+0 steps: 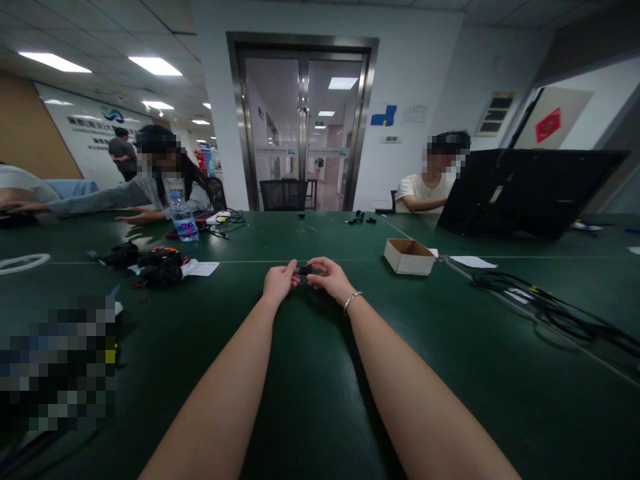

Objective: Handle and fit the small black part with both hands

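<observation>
Held between my two hands, above the green table (320,373), is a small dark cylindrical piece (304,270), too small to identify further. My left hand (279,283) pinches its left end, which looks thinner and greyish, between thumb and fingers. At the thicker black end, my right hand (330,279) closes its thumb and fingertips on the piece and wears a silver bracelet (353,302). The fingers partly cover both ends. To the right of my hands stands a small open cardboard box (407,259).
Black bundles (160,263), a paper and a water bottle (184,219) are at left. Small black pieces (360,218) lie farther back. Black cables (540,307) and a large monitor (525,190) occupy the right. People sit across the table on both sides.
</observation>
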`<state>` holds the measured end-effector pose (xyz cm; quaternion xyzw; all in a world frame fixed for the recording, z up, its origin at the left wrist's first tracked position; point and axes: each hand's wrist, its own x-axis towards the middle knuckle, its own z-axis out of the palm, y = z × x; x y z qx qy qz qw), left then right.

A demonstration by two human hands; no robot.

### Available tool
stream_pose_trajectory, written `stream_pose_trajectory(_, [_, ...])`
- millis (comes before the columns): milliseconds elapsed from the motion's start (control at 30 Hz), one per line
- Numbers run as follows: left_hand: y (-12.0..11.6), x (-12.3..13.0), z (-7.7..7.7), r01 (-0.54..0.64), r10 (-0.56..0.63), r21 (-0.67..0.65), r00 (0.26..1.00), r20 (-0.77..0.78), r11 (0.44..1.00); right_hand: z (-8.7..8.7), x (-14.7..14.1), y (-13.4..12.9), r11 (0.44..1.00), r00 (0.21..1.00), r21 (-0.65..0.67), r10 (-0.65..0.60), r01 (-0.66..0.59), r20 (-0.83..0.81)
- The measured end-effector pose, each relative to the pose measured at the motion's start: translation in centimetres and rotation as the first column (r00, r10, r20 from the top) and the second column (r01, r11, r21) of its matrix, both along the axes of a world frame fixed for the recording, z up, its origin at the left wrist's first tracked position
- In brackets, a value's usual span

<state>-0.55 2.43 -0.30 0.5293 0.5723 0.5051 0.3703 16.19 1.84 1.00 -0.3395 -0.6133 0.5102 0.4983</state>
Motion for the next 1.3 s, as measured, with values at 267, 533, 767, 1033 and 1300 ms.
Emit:
stream_pose_trajectory(267, [-0.8, 0.2, 0.7, 0.136, -0.141, 0.101, 0.989, 0.041, 0.986, 0.2, 0.1, -0.2, 0.993, 0.997, -0.110, -0.059, 0.053, -0.053])
stream_pose_trajectory(533, [-2.7, 1.2, 2.4, 0.199, -0.088, 0.442, 0.962, -0.258, 0.875, 0.4, 0.7, -0.1, 0.960, 0.975, -0.278, -0.077, 0.016, -0.210])
stream_pose_trajectory(767, [-5.2, 3.3, 5.2, 0.573, -0.011, 0.577, 0.715, -0.699, 0.582, 1.1, 1.9, -0.6, 0.903, 0.881, -0.405, -0.068, -0.145, -0.467])
stream_pose_trajectory(1033, [-5.3, 4.4, 4.6, 0.692, 0.021, 0.538, 0.605, -0.796, 0.481, 1.6, 2.1, -1.1, 0.875, 0.853, -0.452, -0.094, -0.175, -0.513])
stream_pose_trajectory(1300, [-4.9, 4.6, 4.2, 0.705, 0.340, 0.600, 0.497, -0.798, 0.379, 1.0, 2.5, -0.3, 0.868, 0.778, -0.403, -0.032, -0.289, -0.628])
